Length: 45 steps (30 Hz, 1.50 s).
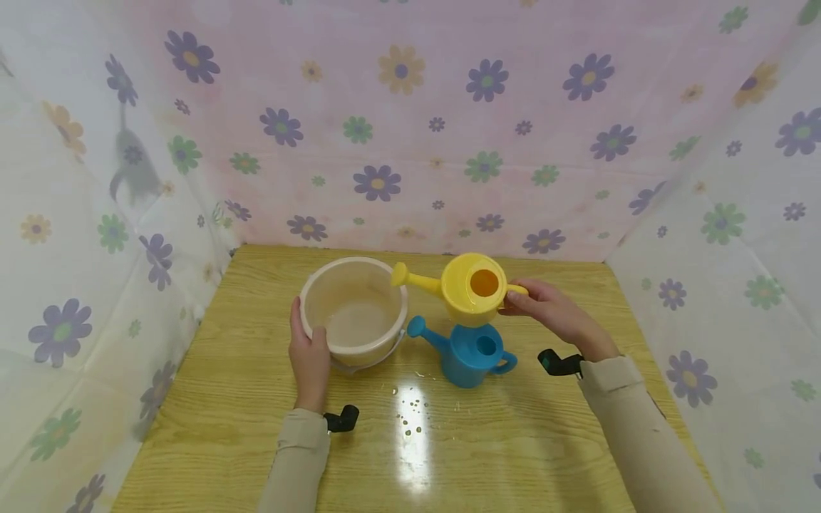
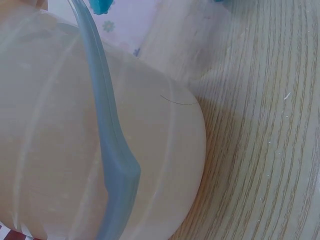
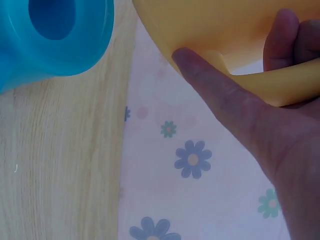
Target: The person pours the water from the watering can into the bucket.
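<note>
Peering into the bucket, I cannot tell whether it holds anything; its pale bottom looks bare or wet, and its outer side is hidden from above. From the left wrist only the bucket's wall and a bluish handle band show, the hand itself out of sight. The left hand clasps the bucket's near-left rim, thumb up along the side, on the table toward its back edge. The right hand grips the handle of the yellow watering can, held up in the air with its spout over the bucket's right rim. Its round opening glows orange; the contents cannot be made out. Directly below, partly covered, stands the blue watering can near the table's middle, its opening dark. Small crumbs speckle the shiny patch in front.
</note>
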Each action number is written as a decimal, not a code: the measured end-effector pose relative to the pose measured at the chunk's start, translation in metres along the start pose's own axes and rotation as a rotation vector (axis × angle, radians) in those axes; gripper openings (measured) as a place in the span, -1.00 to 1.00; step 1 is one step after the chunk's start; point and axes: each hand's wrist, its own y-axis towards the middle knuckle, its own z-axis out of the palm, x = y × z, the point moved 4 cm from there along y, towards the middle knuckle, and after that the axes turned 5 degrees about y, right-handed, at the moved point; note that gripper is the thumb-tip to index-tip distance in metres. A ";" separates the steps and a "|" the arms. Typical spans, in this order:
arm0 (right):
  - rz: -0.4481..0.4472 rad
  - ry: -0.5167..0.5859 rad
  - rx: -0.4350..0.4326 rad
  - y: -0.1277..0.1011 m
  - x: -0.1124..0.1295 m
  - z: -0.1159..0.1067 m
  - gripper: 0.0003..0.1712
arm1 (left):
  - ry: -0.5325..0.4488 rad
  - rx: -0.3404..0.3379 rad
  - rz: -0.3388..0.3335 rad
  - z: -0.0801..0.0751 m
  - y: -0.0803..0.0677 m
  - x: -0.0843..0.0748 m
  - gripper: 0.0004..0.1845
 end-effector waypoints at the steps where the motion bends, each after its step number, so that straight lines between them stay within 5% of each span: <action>1: -0.002 -0.006 0.007 0.001 0.002 0.001 -0.66 | -0.004 0.001 0.001 0.000 0.000 0.000 -0.30; 26: 0.075 -0.257 0.071 0.027 0.024 0.007 -0.61 | -0.020 0.009 -0.009 0.000 0.001 -0.004 -0.31; 37: 0.119 -0.336 0.037 0.022 0.054 0.019 -0.66 | -0.012 0.009 -0.009 0.000 0.001 -0.003 -0.31; 45: 0.096 -0.324 0.059 0.028 0.040 0.012 -0.64 | -0.015 0.006 -0.013 0.000 0.001 -0.003 -0.32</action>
